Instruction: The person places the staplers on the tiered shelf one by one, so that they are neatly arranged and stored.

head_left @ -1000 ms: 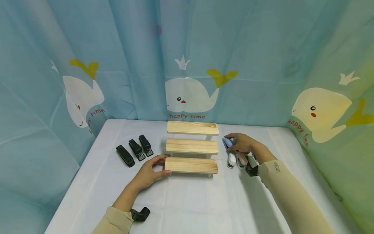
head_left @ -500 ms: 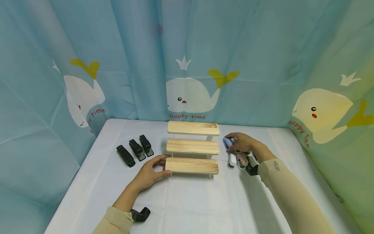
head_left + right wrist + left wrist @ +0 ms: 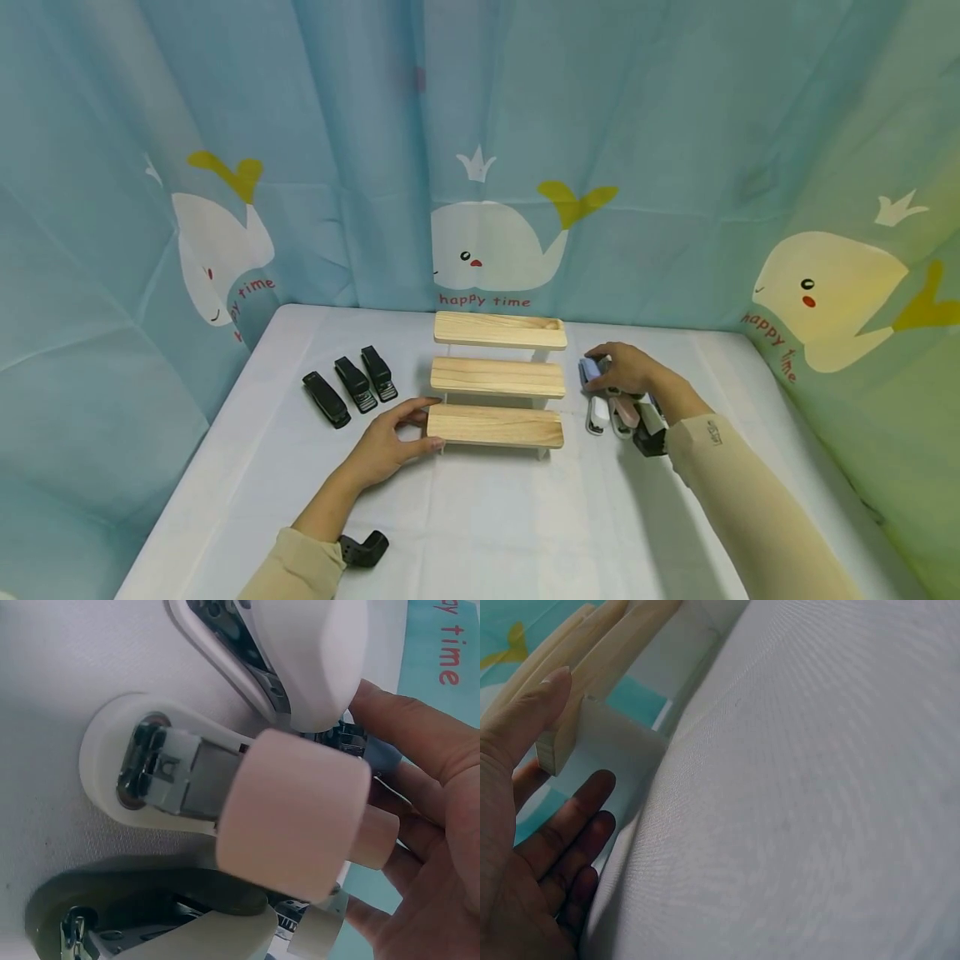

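Note:
My left hand (image 3: 378, 446) grips the left end of the lowest plank of a three-step wooden display stand (image 3: 495, 425). In the left wrist view its thumb lies over the plank (image 3: 592, 679), while the lower fingers sit loose beside the white support. At the right, my right hand (image 3: 630, 368) pinches a blue stapler (image 3: 590, 372) between thumb and fingers; only a little of its blue body (image 3: 384, 756) shows in the right wrist view. Nearer me lie a white stapler (image 3: 597, 414) and a pink stapler (image 3: 624, 411). A dark-based stapler with a pale top (image 3: 195, 937) lies beside the pink one.
Three black staplers (image 3: 326, 400) lie in a slanted row left of the stand. A white cloth (image 3: 480, 525) covers the table. Blue whale-print curtains (image 3: 660, 250) hang behind it and at both sides. Wrist-worn black cameras (image 3: 365, 550) sit on both arms.
The blue stapler has turned slightly in my right hand and points more nearly straight toward me. My left hand keeps its hold on the stand. The head view has shifted a little.

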Motion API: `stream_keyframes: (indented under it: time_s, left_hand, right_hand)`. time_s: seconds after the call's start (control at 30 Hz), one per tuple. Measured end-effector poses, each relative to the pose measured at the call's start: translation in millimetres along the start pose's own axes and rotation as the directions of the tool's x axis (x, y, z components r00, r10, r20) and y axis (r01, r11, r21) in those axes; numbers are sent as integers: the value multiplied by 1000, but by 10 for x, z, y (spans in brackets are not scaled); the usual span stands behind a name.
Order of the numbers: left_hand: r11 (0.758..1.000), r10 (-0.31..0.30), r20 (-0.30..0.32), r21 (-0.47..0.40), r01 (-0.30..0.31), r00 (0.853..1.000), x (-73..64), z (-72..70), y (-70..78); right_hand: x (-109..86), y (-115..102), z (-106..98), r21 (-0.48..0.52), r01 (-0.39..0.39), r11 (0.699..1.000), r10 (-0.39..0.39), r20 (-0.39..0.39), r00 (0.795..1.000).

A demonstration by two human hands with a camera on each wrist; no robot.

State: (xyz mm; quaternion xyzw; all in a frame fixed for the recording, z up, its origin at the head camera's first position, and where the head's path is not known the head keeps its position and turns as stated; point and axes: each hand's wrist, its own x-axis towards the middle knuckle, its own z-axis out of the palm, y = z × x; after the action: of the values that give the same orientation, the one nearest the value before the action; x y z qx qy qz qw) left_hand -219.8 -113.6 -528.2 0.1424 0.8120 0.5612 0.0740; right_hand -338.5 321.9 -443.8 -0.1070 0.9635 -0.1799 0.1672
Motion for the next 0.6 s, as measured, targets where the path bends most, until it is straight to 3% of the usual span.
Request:
stream_keyframes:
  time_s: [0.6]
  left_hand:
    - [1000, -21, -15, 21, 21, 1000, -13, 10, 23]
  right_hand:
    - [-101, -110, -47, 39, 1, 999, 1, -37, 999]
